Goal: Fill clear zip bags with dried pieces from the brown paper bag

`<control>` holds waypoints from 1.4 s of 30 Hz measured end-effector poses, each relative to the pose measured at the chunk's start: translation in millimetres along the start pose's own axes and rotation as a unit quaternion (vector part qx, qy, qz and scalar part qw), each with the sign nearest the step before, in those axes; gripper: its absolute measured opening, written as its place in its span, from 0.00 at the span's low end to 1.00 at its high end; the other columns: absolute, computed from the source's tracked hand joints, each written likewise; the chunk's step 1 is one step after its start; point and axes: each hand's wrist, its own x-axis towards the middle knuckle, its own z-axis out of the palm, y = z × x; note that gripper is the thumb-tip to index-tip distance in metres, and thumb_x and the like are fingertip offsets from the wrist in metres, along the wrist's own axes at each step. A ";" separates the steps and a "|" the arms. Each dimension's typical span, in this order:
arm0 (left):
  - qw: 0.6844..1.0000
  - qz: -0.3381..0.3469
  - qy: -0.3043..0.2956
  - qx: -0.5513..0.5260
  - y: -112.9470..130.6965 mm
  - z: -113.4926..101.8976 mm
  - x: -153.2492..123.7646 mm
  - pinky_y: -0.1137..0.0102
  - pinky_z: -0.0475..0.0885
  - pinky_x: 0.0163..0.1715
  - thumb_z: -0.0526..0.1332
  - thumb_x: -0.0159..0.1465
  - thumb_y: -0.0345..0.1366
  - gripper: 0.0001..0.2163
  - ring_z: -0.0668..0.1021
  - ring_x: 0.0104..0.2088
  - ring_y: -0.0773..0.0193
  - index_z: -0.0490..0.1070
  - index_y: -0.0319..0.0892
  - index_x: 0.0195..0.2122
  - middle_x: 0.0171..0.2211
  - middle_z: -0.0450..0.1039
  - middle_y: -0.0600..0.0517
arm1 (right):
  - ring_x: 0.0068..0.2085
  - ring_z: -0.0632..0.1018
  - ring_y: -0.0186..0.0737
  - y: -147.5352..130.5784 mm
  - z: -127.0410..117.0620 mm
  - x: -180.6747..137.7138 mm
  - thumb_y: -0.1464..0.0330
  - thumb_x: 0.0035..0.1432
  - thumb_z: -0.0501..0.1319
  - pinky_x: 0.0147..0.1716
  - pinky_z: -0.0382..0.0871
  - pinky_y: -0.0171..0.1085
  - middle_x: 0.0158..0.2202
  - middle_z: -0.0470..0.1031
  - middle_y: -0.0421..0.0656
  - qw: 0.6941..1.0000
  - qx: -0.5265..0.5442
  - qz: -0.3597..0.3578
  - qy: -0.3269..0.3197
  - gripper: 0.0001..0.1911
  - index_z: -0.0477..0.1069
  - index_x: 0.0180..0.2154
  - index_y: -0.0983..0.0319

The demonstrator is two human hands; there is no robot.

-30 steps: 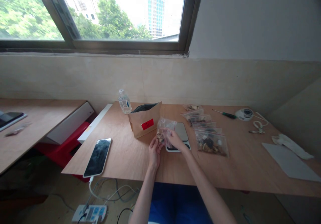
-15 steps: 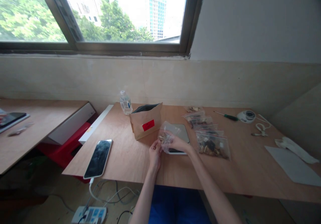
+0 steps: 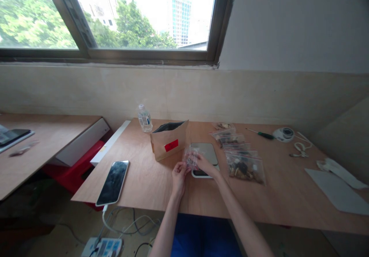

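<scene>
Both my hands hold a small clear plastic bag with brownish bits inside, just above the wooden table. My left hand pinches its lower left edge. My right hand grips its right side, over the front of a small grey scale. An open brown paper bag with a red label stands just behind, to the left. Several filled clear bags lie in a row to the right of the scale.
A phone on a cable lies near the table's left front edge. A water bottle stands at the back. A screwdriver, a tape roll, white cloth and a grey sheet lie at the right.
The bag between my hands has come down and is folded smaller; more of the scale's top now shows behind it. My hands have stayed close together.
</scene>
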 end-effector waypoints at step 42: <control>0.997 -0.042 0.018 -0.068 5.6 0.3 -0.4 0.74 0.66 0.29 0.63 0.52 0.38 0.09 0.73 0.25 0.71 0.67 0.39 0.31 0.26 0.71 0.54 | 0.43 0.72 0.37 -127.2 68.3 63.4 0.74 0.61 0.49 0.43 0.65 0.34 0.41 0.70 0.45 0.840 -0.315 -0.441 0.023 0.09 0.63 0.41 0.61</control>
